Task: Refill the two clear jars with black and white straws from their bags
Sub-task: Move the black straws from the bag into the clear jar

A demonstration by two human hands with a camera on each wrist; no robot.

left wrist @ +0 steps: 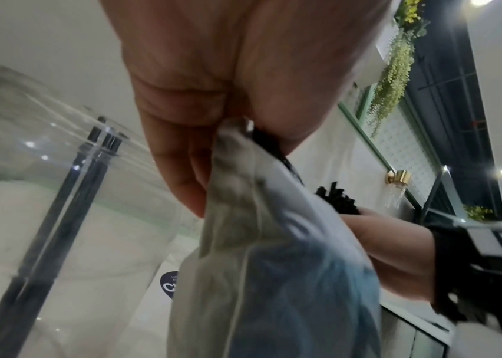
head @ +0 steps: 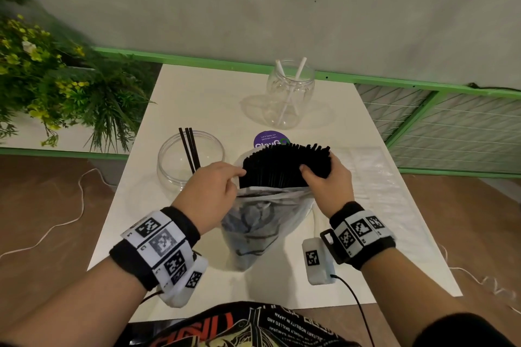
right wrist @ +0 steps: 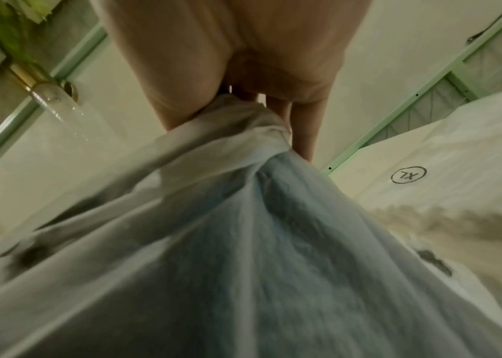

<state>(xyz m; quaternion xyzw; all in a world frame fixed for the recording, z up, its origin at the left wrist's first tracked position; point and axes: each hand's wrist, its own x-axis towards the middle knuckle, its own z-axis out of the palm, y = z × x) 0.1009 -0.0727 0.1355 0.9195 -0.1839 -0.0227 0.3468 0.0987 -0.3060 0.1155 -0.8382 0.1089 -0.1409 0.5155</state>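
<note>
Hands: my left hand (head: 210,191) pinches the near-left lip of the translucent bag (head: 259,231), thumb and fingers closed on the plastic; my right hand (head: 327,187) is wrapped round the right side of the bundle of black straws (head: 284,165), fingers curled behind it and thumb in front
Straw bundle: stands half out of the bag mouth, long axis close to upright and leaning a little away from me, tips fanned along the top
Target jar: the wide clear jar (head: 191,158) with three black straws (head: 189,149) leaning in it sits to the left of the bundle, just beyond my left hand
Nearer hand: the left is closest to that jar, but it has only the bag; the straws are in the right, so I judge the carry goes leftward across the bag
Other jar: the second clear jar (head: 290,93) with two white straws (head: 293,84) stands further back, to the right, well apart
White-straw bag: the flat clear packet (head: 375,177) at my right appears to be it; I cannot tell its contents
Left wrist view: confirms the pinch on the bag edge (left wrist: 234,155)
Risk: as I judge it, the bundle may splay once clear of the bag
</note>
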